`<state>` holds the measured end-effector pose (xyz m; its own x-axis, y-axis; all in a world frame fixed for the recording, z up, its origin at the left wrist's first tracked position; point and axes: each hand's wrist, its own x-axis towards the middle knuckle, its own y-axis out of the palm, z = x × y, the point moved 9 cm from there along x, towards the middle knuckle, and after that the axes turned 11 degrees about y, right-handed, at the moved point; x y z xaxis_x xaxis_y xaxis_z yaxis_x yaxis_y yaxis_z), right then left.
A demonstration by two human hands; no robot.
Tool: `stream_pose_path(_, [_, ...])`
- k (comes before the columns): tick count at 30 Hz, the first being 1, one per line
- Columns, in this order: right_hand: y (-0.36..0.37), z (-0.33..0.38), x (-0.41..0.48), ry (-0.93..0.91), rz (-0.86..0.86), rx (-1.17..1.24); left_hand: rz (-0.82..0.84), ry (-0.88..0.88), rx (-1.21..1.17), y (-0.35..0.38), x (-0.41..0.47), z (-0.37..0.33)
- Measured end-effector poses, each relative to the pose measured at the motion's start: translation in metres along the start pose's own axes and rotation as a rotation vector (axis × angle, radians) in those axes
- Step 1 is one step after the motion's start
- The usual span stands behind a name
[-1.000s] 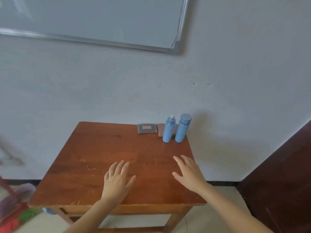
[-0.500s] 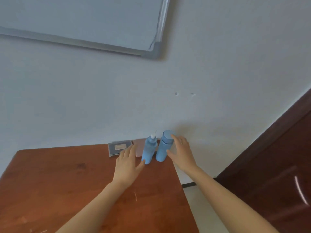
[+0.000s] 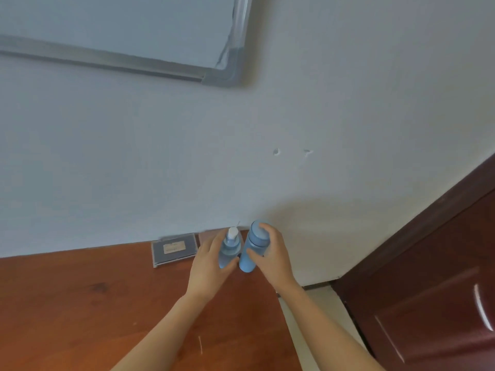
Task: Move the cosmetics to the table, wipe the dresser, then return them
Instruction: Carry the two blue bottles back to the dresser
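Note:
Two light blue cosmetic bottles stand side by side at the back right corner of the brown wooden dresser (image 3: 80, 303). My left hand (image 3: 211, 263) grips the pump bottle with the white nozzle (image 3: 231, 249). My right hand (image 3: 270, 255) grips the taller capped bottle (image 3: 253, 247), fingers over its top. A flat dark compact case (image 3: 174, 249) lies just left of them against the wall, with a brownish flat item (image 3: 205, 236) partly hidden behind my left hand.
A white wall rises right behind the dresser, with a framed whiteboard (image 3: 120, 30) up left. A dark red-brown door (image 3: 428, 277) stands to the right, beyond a strip of pale floor (image 3: 318, 293).
Both hands reached forward from the dresser's front to the back corner and closed round the two blue bottles. The view moved closer and tilted up.

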<state>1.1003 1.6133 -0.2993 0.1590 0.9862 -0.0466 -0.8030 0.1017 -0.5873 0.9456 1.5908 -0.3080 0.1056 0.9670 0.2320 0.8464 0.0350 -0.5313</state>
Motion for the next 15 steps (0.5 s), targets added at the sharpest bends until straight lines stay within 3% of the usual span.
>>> stream_pose_path(3, [0.002, -0.004, 0.004, 0.005, -0.034, 0.101, -0.068, -0.047, -0.074, 0.002, 0.001, 0.001])
stream_pose_path(8, [0.004, 0.000, 0.008, -0.074, -0.089, 0.074, -0.149, -0.120, -0.162, 0.006, 0.000, 0.007])
stream_pose_path(15, [0.001, 0.001, 0.014, -0.179, -0.062, 0.056, -0.188, -0.217, -0.118, 0.010, -0.007, 0.013])
